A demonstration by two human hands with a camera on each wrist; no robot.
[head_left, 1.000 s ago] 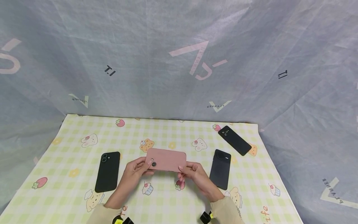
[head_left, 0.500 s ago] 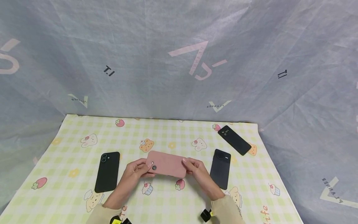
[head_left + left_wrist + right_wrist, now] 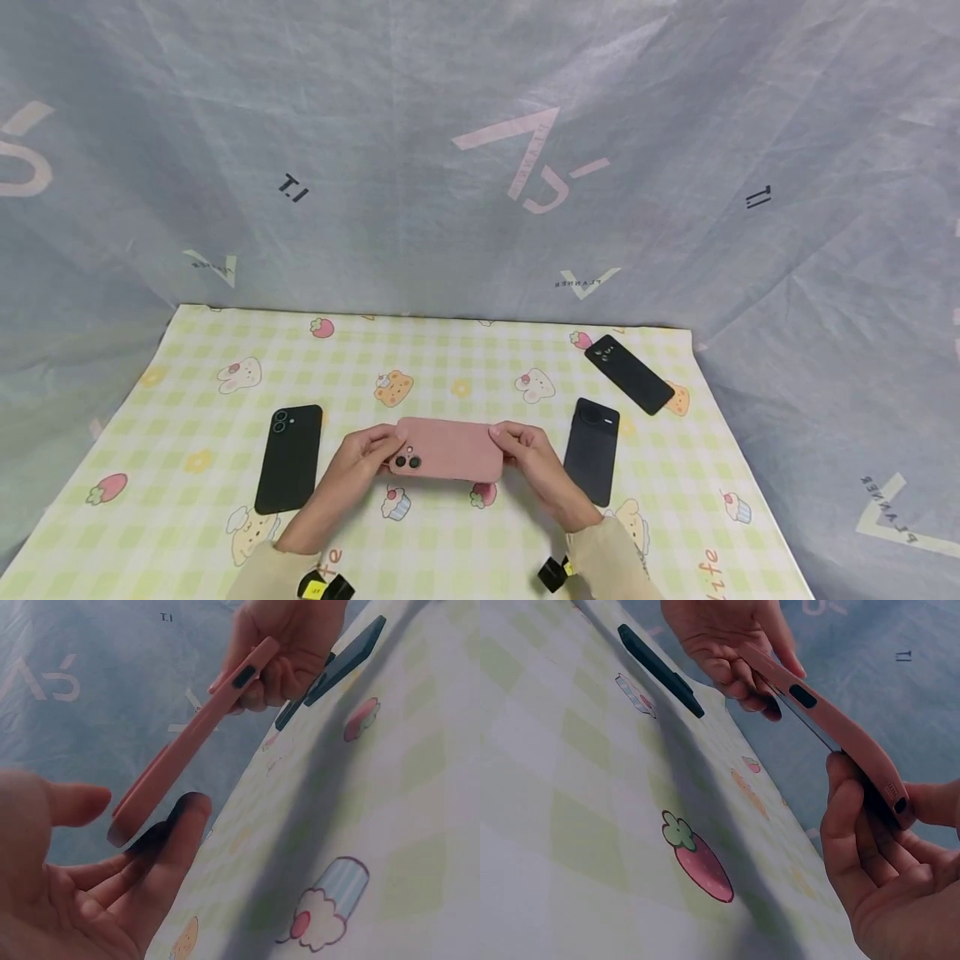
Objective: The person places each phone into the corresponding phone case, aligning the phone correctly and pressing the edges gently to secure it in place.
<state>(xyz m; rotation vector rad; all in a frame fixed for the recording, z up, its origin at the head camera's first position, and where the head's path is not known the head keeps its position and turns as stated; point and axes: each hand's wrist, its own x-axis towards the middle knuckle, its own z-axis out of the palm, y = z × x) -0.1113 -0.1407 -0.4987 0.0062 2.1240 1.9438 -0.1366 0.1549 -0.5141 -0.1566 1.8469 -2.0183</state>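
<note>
A phone in a pink case point(image 3: 450, 450) is held sideways above the table, its back facing up and two camera lenses at its left end. My left hand point(image 3: 366, 458) holds that left end, thumb on the upper corner by the lenses. At the other end my right hand point(image 3: 531, 460) pinches the upper corner, thumb on the back and fingers curled underneath. In the right wrist view a dark edge runs along the underside of the pink case point(image 3: 847, 731). From the left wrist, the side of the case point(image 3: 184, 754) shows a dark slot.
Left of my hands lies a black phone point(image 3: 289, 460), lenses up. Right of them is a dark phone point(image 3: 591, 454) with a round camera, and beyond it a black phone point(image 3: 628, 375) lies slanted. A checked cloth point(image 3: 435, 350) covers the table; a grey curtain point(image 3: 337, 250) hangs behind.
The pink-cased phone has come slightly nearer to me. My left thumb has shifted up, so both lenses now show. My right thumb has moved from the lower to the upper corner.
</note>
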